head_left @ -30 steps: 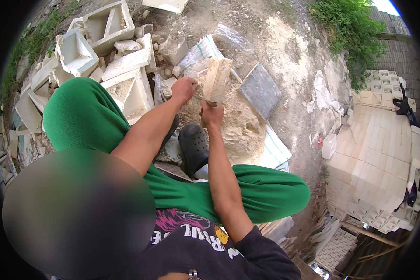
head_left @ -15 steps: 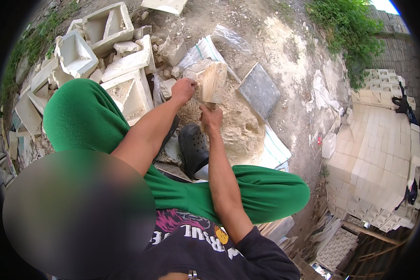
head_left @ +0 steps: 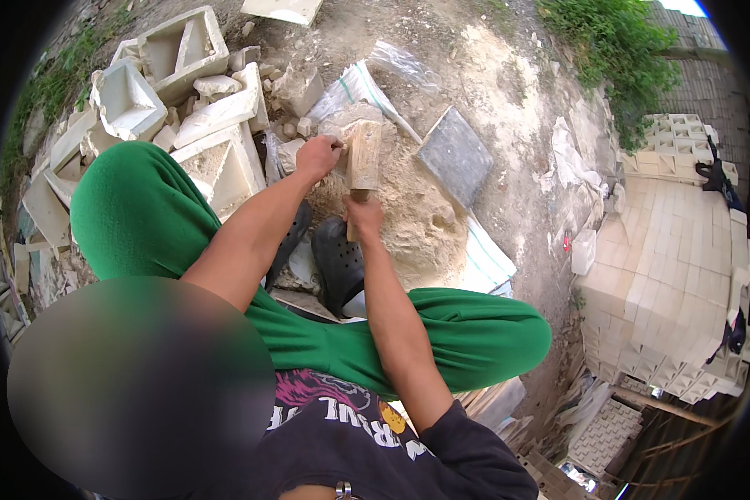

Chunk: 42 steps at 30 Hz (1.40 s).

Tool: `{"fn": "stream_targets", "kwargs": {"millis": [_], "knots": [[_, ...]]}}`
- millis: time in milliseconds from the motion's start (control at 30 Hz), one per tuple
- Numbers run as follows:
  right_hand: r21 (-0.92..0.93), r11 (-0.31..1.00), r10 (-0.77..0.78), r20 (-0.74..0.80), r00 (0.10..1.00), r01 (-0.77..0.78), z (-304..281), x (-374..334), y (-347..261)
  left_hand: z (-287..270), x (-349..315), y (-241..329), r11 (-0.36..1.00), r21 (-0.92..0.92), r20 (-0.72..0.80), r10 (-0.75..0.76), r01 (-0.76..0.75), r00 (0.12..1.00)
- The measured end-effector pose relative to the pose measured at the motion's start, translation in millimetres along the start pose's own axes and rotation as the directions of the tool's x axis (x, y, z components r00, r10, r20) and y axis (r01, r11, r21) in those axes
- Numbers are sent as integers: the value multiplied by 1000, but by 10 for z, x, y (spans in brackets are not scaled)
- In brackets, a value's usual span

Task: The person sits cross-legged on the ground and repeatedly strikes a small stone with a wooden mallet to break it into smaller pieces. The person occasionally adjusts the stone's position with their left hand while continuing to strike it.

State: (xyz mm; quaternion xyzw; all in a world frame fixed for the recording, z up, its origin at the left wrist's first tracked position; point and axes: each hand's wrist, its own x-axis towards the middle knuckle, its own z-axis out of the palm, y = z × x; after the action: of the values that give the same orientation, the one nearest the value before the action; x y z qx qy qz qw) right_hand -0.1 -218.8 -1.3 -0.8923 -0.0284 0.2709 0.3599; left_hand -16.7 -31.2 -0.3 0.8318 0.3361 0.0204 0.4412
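My right hand grips the handle of a wooden mallet, whose pale block head points away from me. Just left of the mallet head is my left hand, its fingers closed in a pinch; whatever they hold is too small to make out. Beneath both hands lies a heap of crumbled tan stone and powder. The heap rests on a white woven sack with green stripes. A square grey slab lies tilted at the heap's right edge.
Broken pale hollow blocks and rubble pile up on the left. My dark clog is close to the heap. Clear plastic lies beyond the sack. At right stands a large stack of pale blocks, with a green bush farther off.
The mallet has moved a little left and toward me in my right hand. My left hand stays pinched beside it, nearly in place. The view has shifted slightly.
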Motion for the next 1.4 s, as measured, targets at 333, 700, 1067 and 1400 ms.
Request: {"fn": "stream_targets", "kwargs": {"millis": [333,700,1067,1400], "knots": [[289,954,58,68,996,-75,-41,-84,-41,30,23,-61,982,80,-24,175,-172,984],[433,897,75,45,996,-87,-11,-151,-141,46,93,10,994,33,25,106,-107,994],[237,969,-26,-182,983,69,7,-129,-275,91,181,-128,988,-141,-12,70,-71,998],[98,995,31,-79,996,-24,-8,-102,-468,104,256,-233,971,-239,-29,-33,25,999]]}}
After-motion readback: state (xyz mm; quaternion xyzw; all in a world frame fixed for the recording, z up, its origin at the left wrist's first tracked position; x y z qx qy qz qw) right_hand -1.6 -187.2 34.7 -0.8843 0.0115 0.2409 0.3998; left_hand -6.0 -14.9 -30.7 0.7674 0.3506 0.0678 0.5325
